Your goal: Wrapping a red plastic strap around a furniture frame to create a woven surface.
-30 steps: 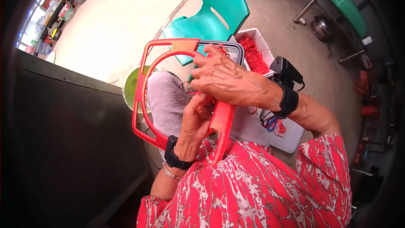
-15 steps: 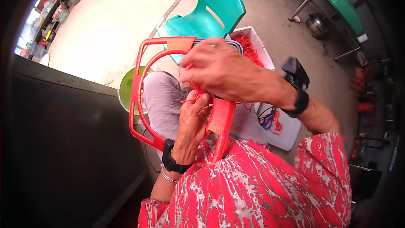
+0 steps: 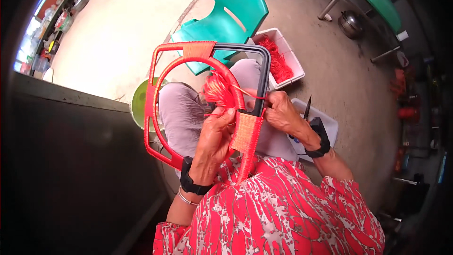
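Note:
A frame (image 3: 253,132), squarish outside with a round ring inside, rests over my lap. Red and orange cord wraps most of it; its upper right bar (image 3: 265,78) is bare and black. My left hand (image 3: 214,137) is closed on the ring's right side, thumb pressed near a bundle of red cord (image 3: 219,90) that hangs inside the ring. A strand of cord (image 3: 247,93) runs from the ring across the gap to the outer bar. Just outside that bar, my right hand (image 3: 284,113) is closed, fingertips pinching the cord. Its fingertips are partly hidden.
A white box (image 3: 296,72) of red cord stands beyond my right knee. Closer in lies a white tray (image 3: 330,125) with a dark pointed tool. A teal chair (image 3: 240,9) faces me. A green basin (image 3: 139,101) stands left, beside a dark panel (image 3: 85,160).
My right hand has swung from above the ring down and right to the outer bar, drawing a cord strand across. The black bar and cord bundle now show. My left hand stays put.

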`<action>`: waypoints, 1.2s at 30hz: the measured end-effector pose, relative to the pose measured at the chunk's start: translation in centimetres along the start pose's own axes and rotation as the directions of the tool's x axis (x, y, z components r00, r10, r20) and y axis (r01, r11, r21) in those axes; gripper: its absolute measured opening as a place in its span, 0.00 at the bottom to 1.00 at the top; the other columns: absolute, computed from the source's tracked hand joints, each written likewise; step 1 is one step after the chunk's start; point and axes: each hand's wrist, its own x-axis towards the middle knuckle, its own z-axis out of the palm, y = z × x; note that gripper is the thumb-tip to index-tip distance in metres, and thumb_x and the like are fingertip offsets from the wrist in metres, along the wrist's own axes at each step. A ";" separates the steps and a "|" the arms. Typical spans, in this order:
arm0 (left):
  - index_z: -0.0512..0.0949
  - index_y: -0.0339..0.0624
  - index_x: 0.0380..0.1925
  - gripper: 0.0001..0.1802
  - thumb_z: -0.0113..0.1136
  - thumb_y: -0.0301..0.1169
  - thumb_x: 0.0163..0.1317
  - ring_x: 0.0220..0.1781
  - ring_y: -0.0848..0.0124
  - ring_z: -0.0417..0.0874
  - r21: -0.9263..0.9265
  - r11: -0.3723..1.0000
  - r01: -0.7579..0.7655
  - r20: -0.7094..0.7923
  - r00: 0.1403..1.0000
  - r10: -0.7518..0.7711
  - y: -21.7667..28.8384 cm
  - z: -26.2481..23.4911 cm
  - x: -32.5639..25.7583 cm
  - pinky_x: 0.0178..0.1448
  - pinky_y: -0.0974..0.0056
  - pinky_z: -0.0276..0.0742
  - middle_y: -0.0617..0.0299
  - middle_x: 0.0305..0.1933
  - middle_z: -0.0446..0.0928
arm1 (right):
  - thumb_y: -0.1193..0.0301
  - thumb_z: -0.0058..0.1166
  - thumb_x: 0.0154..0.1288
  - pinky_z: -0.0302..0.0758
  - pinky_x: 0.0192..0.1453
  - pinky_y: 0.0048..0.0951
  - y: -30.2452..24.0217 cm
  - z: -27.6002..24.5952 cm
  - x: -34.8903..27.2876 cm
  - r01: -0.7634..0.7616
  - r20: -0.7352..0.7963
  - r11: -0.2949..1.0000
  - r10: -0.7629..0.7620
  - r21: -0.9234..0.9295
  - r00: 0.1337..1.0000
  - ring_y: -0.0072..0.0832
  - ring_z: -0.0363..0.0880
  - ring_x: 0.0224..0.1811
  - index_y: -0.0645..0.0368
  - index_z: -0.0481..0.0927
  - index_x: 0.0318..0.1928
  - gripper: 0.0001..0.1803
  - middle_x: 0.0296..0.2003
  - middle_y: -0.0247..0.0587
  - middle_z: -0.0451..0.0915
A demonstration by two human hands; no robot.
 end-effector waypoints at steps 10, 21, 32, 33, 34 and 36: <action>0.74 0.28 0.41 0.13 0.49 0.30 0.68 0.34 0.63 0.85 0.129 0.970 0.206 -0.069 0.978 -0.199 0.1 -0.6 0.4 0.40 0.59 0.85 0.51 0.36 0.81 | 0.83 0.52 0.53 0.70 0.58 0.31 -0.3 -0.8 1.7 0.318 0.218 0.941 -0.337 0.117 0.916 0.34 0.78 0.49 0.63 0.78 0.50 0.21 0.45 0.43 0.79; 0.70 0.31 0.50 0.17 0.51 0.31 0.67 0.32 0.68 0.84 0.270 0.963 -0.004 -0.128 0.991 0.040 -0.4 -0.3 0.3 0.35 0.65 0.83 0.53 0.38 0.79 | 0.82 0.57 0.50 0.73 0.44 0.34 1.0 -4.8 -1.1 0.465 0.254 0.852 -0.406 -0.243 0.878 0.38 0.77 0.38 0.59 0.78 0.49 0.21 0.38 0.44 0.77; 0.71 0.34 0.53 0.17 0.51 0.32 0.69 0.37 0.72 0.83 0.195 0.980 -0.027 -0.090 0.995 0.045 -1.1 -1.0 0.6 0.42 0.67 0.83 0.58 0.39 0.79 | 0.80 0.61 0.46 0.72 0.35 0.35 -2.0 -5.6 -6.5 0.410 0.121 0.822 -0.396 -0.396 0.910 0.38 0.76 0.32 0.55 0.80 0.43 0.20 0.32 0.40 0.76; 0.71 0.34 0.53 0.17 0.51 0.32 0.69 0.37 0.72 0.83 0.195 0.981 -0.022 -0.086 0.995 0.040 -1.1 -0.8 0.7 0.42 0.67 0.83 0.58 0.39 0.79 | 0.80 0.61 0.46 0.72 0.36 0.35 -1.6 -5.4 -6.9 0.424 0.144 0.793 -0.404 -0.438 0.904 0.37 0.75 0.33 0.55 0.80 0.43 0.20 0.32 0.39 0.75; 0.74 0.35 0.48 0.14 0.52 0.33 0.69 0.35 0.72 0.82 0.191 0.981 0.023 -0.112 0.994 -0.001 -0.9 -0.5 0.7 0.40 0.68 0.83 0.59 0.37 0.79 | 0.80 0.61 0.46 0.72 0.36 0.35 -1.1 -4.9 -7.0 0.420 0.142 0.794 -0.401 -0.440 0.905 0.37 0.75 0.33 0.55 0.80 0.43 0.20 0.32 0.39 0.75; 0.76 0.36 0.43 0.11 0.54 0.33 0.68 0.33 0.73 0.82 0.185 0.980 0.066 -0.140 0.989 -0.040 -0.7 -0.6 1.1 0.38 0.69 0.82 0.60 0.35 0.79 | 0.78 0.61 0.46 0.70 0.37 0.35 -0.2 -3.5 -7.0 0.401 0.170 0.726 -0.373 -0.558 0.912 0.35 0.75 0.35 0.55 0.79 0.43 0.19 0.30 0.38 0.73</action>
